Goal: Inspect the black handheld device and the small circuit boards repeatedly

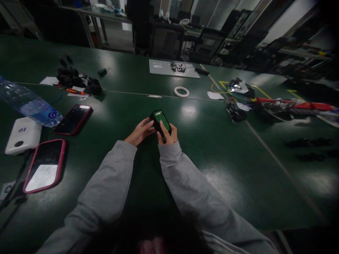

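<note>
A small black device with a lit green face [163,120] is held above the green table [206,141], near the middle of the head view. My left hand [141,131] grips its left side, the fingers bent against the dark edge. From the lower right my right hand [168,133] holds it, with one finger lying over the green face. The device is tilted, and its underside is hidden.
On the left lie two red-edged phones [72,120], a clear bottle [29,106] and a white box [23,135]. Farther off are black parts [76,80], a white ring [181,92], a grey board [169,69] and wires [238,88] at the right.
</note>
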